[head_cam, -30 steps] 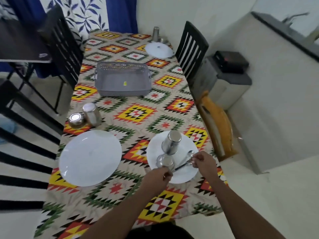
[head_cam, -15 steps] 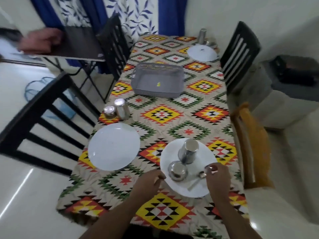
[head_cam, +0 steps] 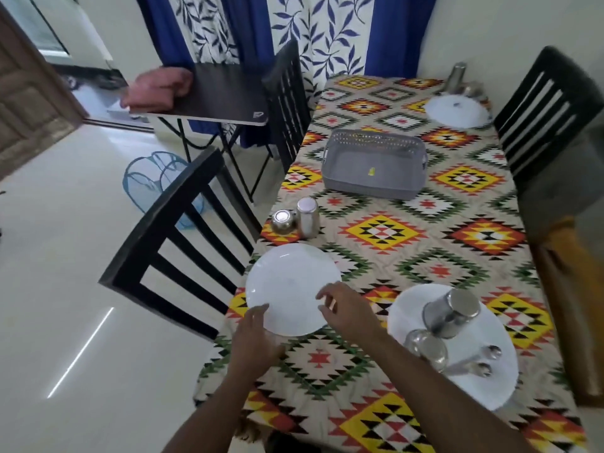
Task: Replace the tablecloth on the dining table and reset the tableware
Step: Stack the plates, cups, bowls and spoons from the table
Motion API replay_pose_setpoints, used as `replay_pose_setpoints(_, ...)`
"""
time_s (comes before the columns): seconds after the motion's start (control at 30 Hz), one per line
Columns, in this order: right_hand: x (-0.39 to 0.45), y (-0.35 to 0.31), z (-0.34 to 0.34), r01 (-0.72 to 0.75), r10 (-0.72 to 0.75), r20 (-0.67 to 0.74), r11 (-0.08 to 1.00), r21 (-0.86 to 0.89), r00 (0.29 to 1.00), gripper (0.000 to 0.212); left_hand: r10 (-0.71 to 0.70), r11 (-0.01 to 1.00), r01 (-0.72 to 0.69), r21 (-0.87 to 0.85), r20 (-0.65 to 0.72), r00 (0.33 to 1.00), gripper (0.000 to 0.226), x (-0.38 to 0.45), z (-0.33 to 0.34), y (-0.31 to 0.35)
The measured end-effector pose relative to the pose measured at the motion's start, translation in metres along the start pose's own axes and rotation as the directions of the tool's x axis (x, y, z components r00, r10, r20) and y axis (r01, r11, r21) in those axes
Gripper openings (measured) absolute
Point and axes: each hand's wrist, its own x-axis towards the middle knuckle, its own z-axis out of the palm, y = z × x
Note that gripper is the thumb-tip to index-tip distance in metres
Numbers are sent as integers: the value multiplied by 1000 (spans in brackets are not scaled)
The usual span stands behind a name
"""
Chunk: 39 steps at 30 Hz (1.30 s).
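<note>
- Cloth [head_cam: 385,230]: one patterned cloth covers the surface.
- Plates: three white. Left plate [head_cam: 287,282] near me, bare; right plate [head_cam: 470,351] near me; far plate [head_cam: 457,111] at the far end.
- Right plate carries one tumbler [head_cam: 451,312], one bowl [head_cam: 426,348] and two spoons [head_cam: 480,362].
- Beyond the left plate stand one tumbler and one bowl; another tumbler stands by the far plate.
- One grey basket [head_cam: 372,163] sits mid-surface.
- My left hand [head_cam: 255,341]: fingers straight, at the left plate's near rim, holding nothing.
- My right hand [head_cam: 346,308]: fingers loosely spread over the plate's right edge, holding nothing.
</note>
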Motion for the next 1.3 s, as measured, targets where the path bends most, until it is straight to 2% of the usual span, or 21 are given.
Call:
replay_pose_setpoints(0.13,111,-46,29,26,-16,58,984,-177,998,20,110,987,-118,111,70,991,126,28,8,-45)
replay_pose_setpoints(0.33,255,-95,53,-8,16,11,847,-532,1000,34,129,981,-135,142,51,990,130,32,14,-47)
replay_pose_setpoints(0.47,303,-86,65,-69,169,93,758,-649,981,58,114,979,-116,166,24,993,127,30,18,-44)
replay_pose_setpoints(0.57,322,-73,79,-126,285,104,683,-719,953,55,103,984,-104,141,15,995,130,29,23,-45)
replay_pose_setpoints(0.67,320,-71,82,-129,267,75,669,-732,961,52,87,989,-91,116,44,995,131,27,23,-43)
replay_pose_setpoints(0.73,312,-77,76,-90,180,61,721,-687,982,48,75,989,-85,124,85,994,131,27,17,-41)
replay_pose_setpoints(0.8,294,-89,69,-25,79,70,820,-572,994,48,61,987,-78,143,118,991,130,27,12,-38)
replay_pose_setpoints(0.93,204,-104,58,62,-53,76,991,-115,996,58,42,994,-53,95,120,992,129,26,0,-29)
replay_pose_setpoints(1.0,141,-97,54,67,-72,54,994,82,996,58,20,995,-30,93,109,994,127,26,-1,-30)
replay_pose_setpoints(1.07,68,-75,43,56,-59,14,983,173,998,60,1,990,-16,140,111,994,126,24,-2,-22)
replay_pose_setpoints(1.17,-38,-43,18,-11,38,-94,961,277,995,61,-74,936,29,350,116,990,122,23,0,5)
replay_pose_setpoints(1.23,-96,-17,-4,-23,76,-175,958,287,982,59,14,889,-37,457,54,998,116,18,7,35)
replay_pose_setpoints(1.3,-140,13,-30,-20,88,-268,969,247,959,60,159,861,-165,481,54,986,107,9,20,71)
